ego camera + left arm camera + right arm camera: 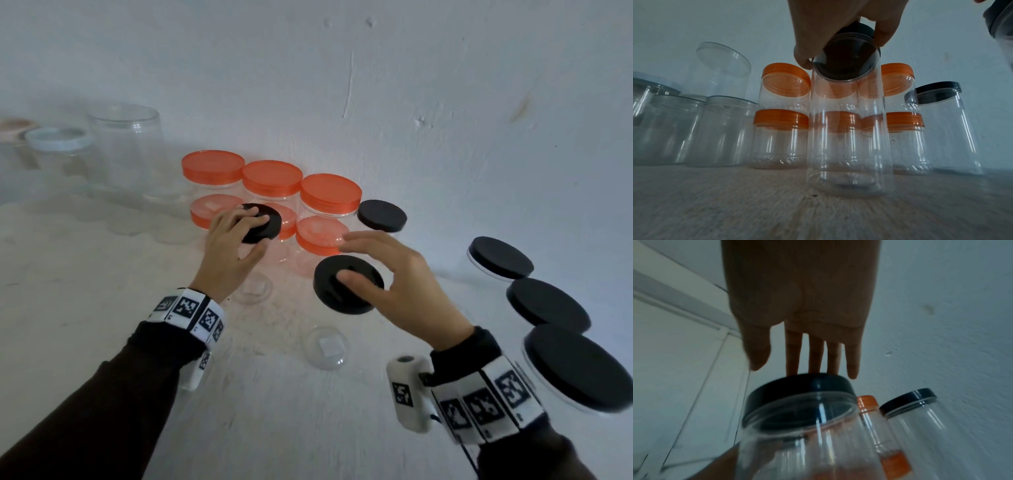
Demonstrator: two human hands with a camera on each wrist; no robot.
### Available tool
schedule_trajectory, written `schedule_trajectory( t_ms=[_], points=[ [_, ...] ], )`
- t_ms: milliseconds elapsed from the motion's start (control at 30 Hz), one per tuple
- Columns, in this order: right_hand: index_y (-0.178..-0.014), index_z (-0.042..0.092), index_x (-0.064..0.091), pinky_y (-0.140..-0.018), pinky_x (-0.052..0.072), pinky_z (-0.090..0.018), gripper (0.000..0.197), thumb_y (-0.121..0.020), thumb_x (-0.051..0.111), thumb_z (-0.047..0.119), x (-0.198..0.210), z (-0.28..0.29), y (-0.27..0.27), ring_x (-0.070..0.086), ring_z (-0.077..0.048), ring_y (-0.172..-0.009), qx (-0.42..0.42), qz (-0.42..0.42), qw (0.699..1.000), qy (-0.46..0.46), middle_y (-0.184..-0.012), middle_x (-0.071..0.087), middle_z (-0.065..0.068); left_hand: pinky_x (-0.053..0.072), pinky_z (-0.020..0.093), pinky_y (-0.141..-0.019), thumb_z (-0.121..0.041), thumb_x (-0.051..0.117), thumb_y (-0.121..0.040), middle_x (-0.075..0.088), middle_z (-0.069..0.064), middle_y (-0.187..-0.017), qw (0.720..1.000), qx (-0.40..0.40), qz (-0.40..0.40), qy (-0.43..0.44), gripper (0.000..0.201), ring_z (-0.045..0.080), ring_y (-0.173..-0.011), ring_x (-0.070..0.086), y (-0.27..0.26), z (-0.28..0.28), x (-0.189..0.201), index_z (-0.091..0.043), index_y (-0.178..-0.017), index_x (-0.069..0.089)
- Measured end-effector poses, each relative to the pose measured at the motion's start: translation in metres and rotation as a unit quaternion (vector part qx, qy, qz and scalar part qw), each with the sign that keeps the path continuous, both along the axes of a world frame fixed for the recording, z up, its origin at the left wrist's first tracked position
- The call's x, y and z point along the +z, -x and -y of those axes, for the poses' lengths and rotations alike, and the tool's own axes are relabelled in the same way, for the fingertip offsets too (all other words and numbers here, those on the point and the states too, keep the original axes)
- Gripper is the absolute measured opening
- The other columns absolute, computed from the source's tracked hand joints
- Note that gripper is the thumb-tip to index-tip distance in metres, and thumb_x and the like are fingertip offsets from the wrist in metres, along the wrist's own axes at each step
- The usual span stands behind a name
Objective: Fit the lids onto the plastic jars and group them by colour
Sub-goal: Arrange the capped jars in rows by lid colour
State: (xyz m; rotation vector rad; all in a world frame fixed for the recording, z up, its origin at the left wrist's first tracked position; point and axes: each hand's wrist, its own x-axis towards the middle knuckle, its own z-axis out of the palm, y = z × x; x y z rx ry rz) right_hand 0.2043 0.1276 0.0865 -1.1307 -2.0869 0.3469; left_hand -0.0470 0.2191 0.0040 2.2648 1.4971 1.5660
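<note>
My left hand (262, 233) grips a black lid (272, 229) by its rim, on top of a tall clear jar (846, 129); in the left wrist view my left hand (844, 50) pinches that lid (859, 29) between thumb and fingers. My right hand (346, 258) hovers with straight, spread fingers over a second black lid (329, 294), its thumb resting on top. That lid (797, 386) sits on another clear jar (807, 443), below my right hand (805, 366). Several orange-lidded jars (272, 176) stand in two rows behind both hands.
One black-lidded jar (382, 216) stands beside the orange group, and three more (548, 306) line the right edge. Lidless clear jars (123, 147) and a white-lidded one (58, 138) crowd the far left. A wall (411, 102) closes the back of the table (102, 257).
</note>
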Motion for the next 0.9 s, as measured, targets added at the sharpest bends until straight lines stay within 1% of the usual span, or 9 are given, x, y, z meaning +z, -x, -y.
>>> schedule_trajectory(
  t_ms=[67, 133, 267, 367, 433, 500, 667, 767, 900],
  points=[
    [-0.123, 0.025, 0.056, -0.099, 0.037, -0.025, 0.059, -0.073, 0.054, 0.058, -0.010, 0.007, 0.002, 0.043, -0.010, -0.124, 0.017, 0.118, 0.993, 0.007, -0.134, 0.049, 0.008, 0.015, 0.011, -0.101, -0.047, 0.045, -0.084, 0.053, 0.004, -0.123, 1.000, 0.001, -0.007, -0.007, 0.052, 0.015, -0.120, 0.032, 0.000, 0.000, 0.000, -0.011, -0.117, 0.061],
    [-0.132, 0.026, 0.048, -0.102, 0.035, -0.032, 0.068, -0.072, 0.060, 0.056, -0.020, 0.008, 0.002, 0.031, -0.012, -0.132, 0.018, 0.189, 0.982, 0.005, -0.142, 0.040, 0.008, 0.016, 0.013, -0.101, -0.048, 0.044, -0.084, 0.052, 0.005, -0.124, 1.000, -0.002, -0.008, -0.003, 0.053, 0.011, -0.118, 0.031, 0.000, 0.001, 0.001, -0.011, -0.118, 0.061],
    [-0.134, 0.021, 0.047, -0.095, 0.041, -0.039, 0.066, -0.073, 0.071, 0.035, -0.033, 0.007, 0.002, 0.029, -0.016, -0.131, -0.021, 0.175, 0.984, -0.040, -0.142, 0.042, 0.002, 0.020, 0.024, -0.102, -0.048, 0.044, -0.084, 0.052, 0.005, -0.124, 1.000, -0.003, -0.008, 0.002, 0.054, 0.019, -0.122, 0.033, 0.000, 0.001, 0.002, -0.010, -0.119, 0.060],
    [-0.130, 0.017, 0.052, -0.095, 0.041, -0.042, 0.067, -0.069, 0.077, 0.029, -0.040, -0.001, -0.005, 0.037, -0.025, -0.128, -0.076, 0.181, 0.978, -0.069, -0.136, 0.048, -0.005, 0.020, 0.022, -0.104, -0.046, 0.046, -0.085, 0.053, 0.005, -0.123, 1.000, -0.008, -0.007, -0.007, 0.051, 0.018, -0.123, 0.034, 0.001, -0.001, 0.000, -0.009, -0.118, 0.061],
    [-0.125, 0.012, 0.056, -0.092, 0.044, -0.047, 0.068, -0.063, 0.082, 0.023, -0.044, -0.009, -0.014, 0.045, -0.034, -0.118, -0.132, 0.192, 0.968, -0.095, -0.126, 0.054, -0.013, 0.019, 0.017, -0.104, -0.044, 0.047, -0.085, 0.053, 0.006, -0.122, 1.000, -0.011, -0.008, -0.015, 0.050, 0.016, -0.122, 0.034, 0.001, -0.002, -0.001, -0.008, -0.117, 0.061],
    [-0.122, 0.010, 0.058, -0.088, 0.045, -0.048, 0.067, -0.061, 0.084, 0.019, -0.043, -0.018, -0.024, 0.049, -0.038, -0.108, -0.204, 0.196, 0.954, -0.096, -0.117, 0.055, -0.017, 0.021, 0.022, -0.104, -0.045, 0.047, -0.085, 0.053, 0.005, -0.122, 1.000, -0.012, -0.004, -0.013, 0.051, 0.013, -0.121, 0.033, 0.001, -0.002, -0.001, -0.008, -0.117, 0.061],
    [-0.131, 0.008, 0.051, -0.097, 0.038, -0.044, 0.064, -0.073, 0.077, 0.016, -0.041, -0.035, -0.045, 0.046, -0.036, -0.112, -0.307, 0.223, 0.922, -0.071, -0.121, 0.051, -0.018, 0.024, 0.032, -0.104, -0.043, 0.047, -0.084, 0.054, 0.005, -0.122, 1.000, -0.008, -0.001, -0.013, 0.049, 0.019, -0.122, 0.035, 0.000, -0.002, -0.001, -0.009, -0.116, 0.062],
    [-0.124, 0.001, 0.055, -0.100, 0.037, -0.052, 0.064, -0.066, 0.081, 0.006, -0.049, -0.047, -0.051, 0.053, -0.042, -0.109, -0.334, 0.208, 0.914, -0.101, -0.116, 0.057, -0.023, 0.024, 0.031, -0.103, -0.042, 0.048, -0.084, 0.054, 0.006, -0.121, 1.000, -0.007, -0.002, -0.018, 0.048, 0.019, -0.121, 0.035, 0.000, -0.001, -0.001, -0.008, -0.116, 0.062],
    [-0.116, -0.004, 0.059, -0.094, 0.040, -0.057, 0.067, -0.054, 0.086, 0.001, -0.059, -0.063, -0.057, 0.058, -0.045, -0.104, -0.346, 0.203, 0.905, -0.141, -0.108, 0.061, -0.026, 0.025, 0.032, -0.103, -0.041, 0.047, -0.084, 0.054, 0.006, -0.121, 1.000, -0.007, 0.001, -0.014, 0.049, 0.020, -0.122, 0.036, -0.001, 0.001, 0.001, -0.008, -0.116, 0.062]
  ],
)
